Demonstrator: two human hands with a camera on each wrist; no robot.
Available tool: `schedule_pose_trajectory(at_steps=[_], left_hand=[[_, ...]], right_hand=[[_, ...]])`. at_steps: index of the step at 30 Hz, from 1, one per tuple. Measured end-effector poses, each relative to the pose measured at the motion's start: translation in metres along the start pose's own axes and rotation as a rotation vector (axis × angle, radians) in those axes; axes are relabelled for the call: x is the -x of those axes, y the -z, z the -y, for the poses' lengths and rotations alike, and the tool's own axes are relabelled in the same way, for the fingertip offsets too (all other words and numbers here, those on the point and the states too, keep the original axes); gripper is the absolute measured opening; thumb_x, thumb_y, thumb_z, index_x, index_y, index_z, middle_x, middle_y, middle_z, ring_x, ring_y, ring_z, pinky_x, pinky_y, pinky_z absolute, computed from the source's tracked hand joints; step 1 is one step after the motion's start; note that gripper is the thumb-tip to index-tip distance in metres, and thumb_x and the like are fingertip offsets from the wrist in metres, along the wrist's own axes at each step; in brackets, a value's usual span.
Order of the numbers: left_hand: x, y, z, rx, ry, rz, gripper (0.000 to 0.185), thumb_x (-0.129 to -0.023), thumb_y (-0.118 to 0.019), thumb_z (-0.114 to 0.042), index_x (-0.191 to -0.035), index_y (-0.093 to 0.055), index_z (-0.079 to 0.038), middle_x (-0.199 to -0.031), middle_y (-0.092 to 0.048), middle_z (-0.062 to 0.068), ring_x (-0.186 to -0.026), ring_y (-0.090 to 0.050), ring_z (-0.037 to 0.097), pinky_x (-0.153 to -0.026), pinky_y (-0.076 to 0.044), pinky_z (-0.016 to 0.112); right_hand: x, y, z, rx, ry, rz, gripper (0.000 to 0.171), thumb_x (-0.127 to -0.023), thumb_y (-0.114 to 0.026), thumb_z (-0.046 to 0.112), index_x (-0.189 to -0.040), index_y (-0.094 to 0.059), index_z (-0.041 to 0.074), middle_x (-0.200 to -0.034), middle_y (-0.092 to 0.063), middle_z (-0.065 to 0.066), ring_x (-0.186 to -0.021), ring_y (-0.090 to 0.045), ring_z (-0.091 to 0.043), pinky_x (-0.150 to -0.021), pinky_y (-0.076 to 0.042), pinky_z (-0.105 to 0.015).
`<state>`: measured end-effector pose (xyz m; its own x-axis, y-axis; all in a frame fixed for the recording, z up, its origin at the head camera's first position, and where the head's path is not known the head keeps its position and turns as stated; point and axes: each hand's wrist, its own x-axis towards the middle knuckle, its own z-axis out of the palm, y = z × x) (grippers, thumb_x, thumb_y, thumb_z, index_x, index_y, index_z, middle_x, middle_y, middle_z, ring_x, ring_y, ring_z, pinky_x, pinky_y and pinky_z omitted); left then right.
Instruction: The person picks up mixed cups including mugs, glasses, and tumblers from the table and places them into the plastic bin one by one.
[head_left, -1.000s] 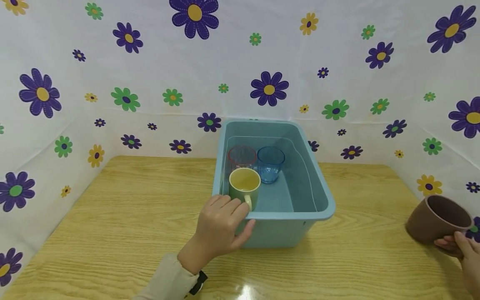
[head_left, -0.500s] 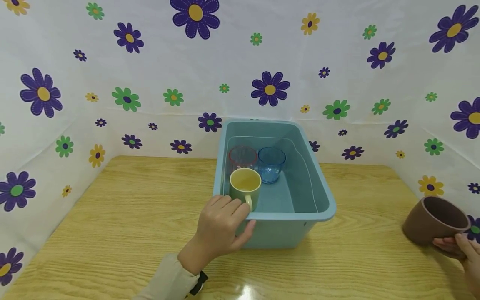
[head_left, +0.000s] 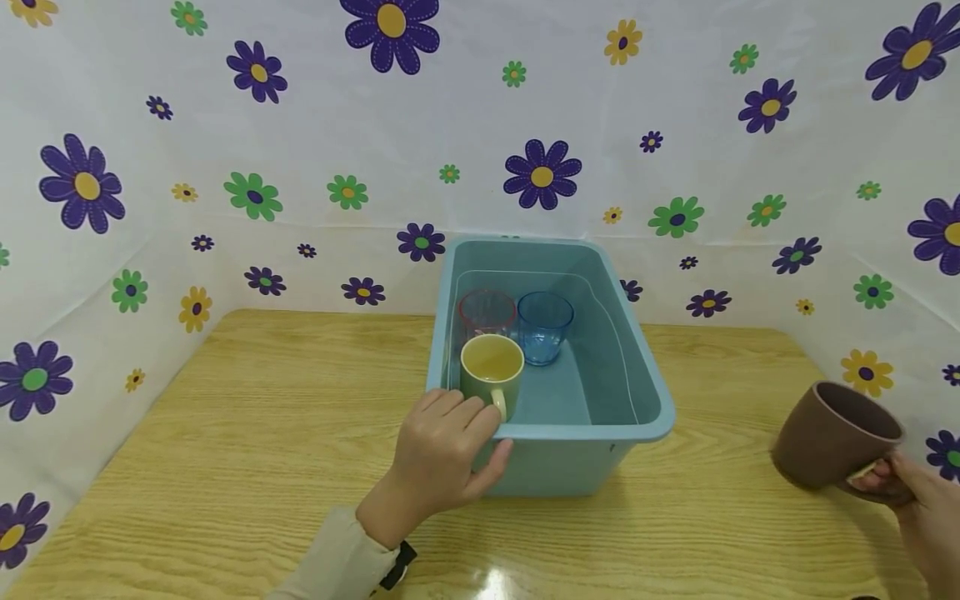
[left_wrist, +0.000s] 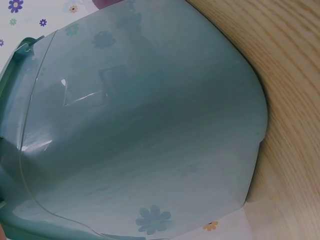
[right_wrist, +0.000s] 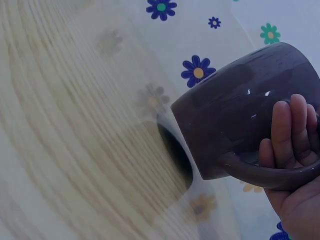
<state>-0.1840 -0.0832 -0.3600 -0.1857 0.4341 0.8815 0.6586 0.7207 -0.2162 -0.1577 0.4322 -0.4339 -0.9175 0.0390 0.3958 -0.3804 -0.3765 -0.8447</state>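
Observation:
My left hand [head_left: 442, 454] grips the near rim of a light-blue plastic bin [head_left: 577, 432], fingers over the edge and thumb outside. Just beyond those fingers, a pale yellow mug [head_left: 480, 390] stands upright in the bin. Behind it are a clear cup with a red rim [head_left: 487, 310] and a blue clear cup [head_left: 543, 329]. At the far right, my right hand [head_left: 918, 508] holds a brown mug [head_left: 817, 442] by its handle. Seen from the right wrist, the brown mug [right_wrist: 240, 110] is tilted, its base off the wooden table. The left wrist view shows the bin's outer wall [left_wrist: 150, 115].
The wood-grain table [head_left: 300, 400] extends on both sides of the bin. A white flowered cloth [head_left: 480, 125] hangs behind and along the sides. A sliver of a dark object [head_left: 866, 597] shows at the bottom right edge.
My right hand has moved left with the brown mug, toward the bin, and more of that hand shows. The left hand, bin and cups have stayed put.

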Motion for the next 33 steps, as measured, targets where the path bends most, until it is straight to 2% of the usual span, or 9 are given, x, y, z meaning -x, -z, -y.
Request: schedule_pose_trajectory(at_steps=[8, 12, 15, 19, 21, 23, 25, 33], left_hand=[[0.001, 0.0, -0.001, 0.01, 0.008, 0.009, 0.038, -0.094, -0.032, -0.032, -0.069, -0.053, -0.013, -0.058, -0.049, -0.004, -0.052, -0.044, 0.011, -0.056, -0.041, 0.026], [0.001, 0.0, -0.001, 0.015, 0.018, 0.024, 0.039, -0.094, -0.032, -0.033, -0.069, -0.054, -0.013, -0.058, -0.05, -0.003, -0.052, -0.045, 0.012, -0.057, -0.041, 0.027], [0.001, 0.0, -0.001, 0.019, 0.022, 0.025, 0.039, -0.094, -0.032, -0.033, -0.068, -0.053, -0.013, -0.058, -0.05, -0.003, -0.052, -0.045, 0.013, -0.056, -0.041, 0.027], [0.001, 0.0, -0.001, 0.019, 0.016, 0.012, 0.038, -0.094, -0.033, -0.032, -0.069, -0.054, -0.013, -0.058, -0.05, -0.003, -0.052, -0.045, 0.012, -0.056, -0.04, 0.027], [0.0, -0.001, -0.001, 0.018, 0.012, 0.001, 0.038, -0.094, -0.033, -0.032, -0.068, -0.054, -0.013, -0.058, -0.05, -0.004, -0.052, -0.045, 0.012, -0.056, -0.04, 0.026], [0.0, 0.0, 0.0, 0.017, 0.01, -0.005, 0.038, -0.094, -0.033, -0.032, -0.069, -0.054, -0.013, -0.058, -0.05, -0.004, -0.052, -0.045, 0.012, -0.055, -0.04, 0.026], [0.0, 0.0, 0.0, 0.016, 0.01, -0.008, 0.038, -0.094, -0.033, -0.032, -0.069, -0.054, -0.013, -0.057, -0.05, -0.004, -0.052, -0.044, 0.012, -0.055, -0.04, 0.026], [0.0, 0.0, 0.0, 0.015, 0.009, -0.013, 0.038, -0.094, -0.033, -0.032, -0.069, -0.054, -0.013, -0.057, -0.049, -0.004, -0.052, -0.044, 0.012, -0.056, -0.04, 0.026]], right_hand=[[-0.013, -0.017, 0.003, 0.005, -0.063, -0.023, 0.031, -0.099, -0.032, 0.011, -0.089, -0.06, 0.0, -0.077, -0.066, -0.005, -0.071, -0.066, -0.015, -0.069, -0.052, -0.022], [-0.022, -0.024, 0.006, 0.051, -0.079, -0.065, 0.027, -0.099, -0.034, 0.014, -0.091, -0.057, 0.003, -0.075, -0.059, -0.001, -0.065, -0.057, -0.013, -0.065, -0.048, -0.023], [-0.029, -0.034, 0.01, 0.063, -0.096, -0.081, 0.022, -0.099, -0.036, 0.016, -0.093, -0.054, 0.004, -0.075, -0.052, 0.0, -0.058, -0.043, -0.014, -0.063, -0.044, -0.024], [-0.037, -0.054, 0.018, -0.044, -0.097, 0.001, 0.025, -0.1, -0.03, 0.011, -0.092, -0.051, 0.002, -0.074, -0.05, -0.001, -0.054, -0.021, -0.018, -0.066, -0.043, -0.026], [-0.04, -0.064, 0.02, -0.132, -0.09, 0.064, 0.03, -0.101, -0.023, 0.009, -0.091, -0.05, 0.0, -0.073, -0.05, -0.002, -0.055, -0.015, -0.018, -0.068, -0.044, -0.027], [-0.045, -0.072, 0.022, -0.227, -0.094, 0.118, 0.035, -0.102, -0.017, 0.008, -0.092, -0.049, -0.002, -0.073, -0.05, -0.005, -0.054, -0.013, -0.017, -0.07, -0.045, -0.028], [-0.049, -0.078, 0.023, -0.278, -0.101, 0.154, 0.036, -0.102, -0.014, 0.009, -0.094, -0.048, -0.002, -0.073, -0.049, -0.005, -0.053, -0.011, -0.016, -0.07, -0.044, -0.028], [-0.068, -0.097, 0.029, -0.396, -0.128, 0.222, 0.037, -0.102, -0.013, 0.014, -0.097, -0.045, -0.004, -0.071, -0.046, -0.007, -0.051, -0.009, -0.016, -0.064, -0.038, -0.032]])
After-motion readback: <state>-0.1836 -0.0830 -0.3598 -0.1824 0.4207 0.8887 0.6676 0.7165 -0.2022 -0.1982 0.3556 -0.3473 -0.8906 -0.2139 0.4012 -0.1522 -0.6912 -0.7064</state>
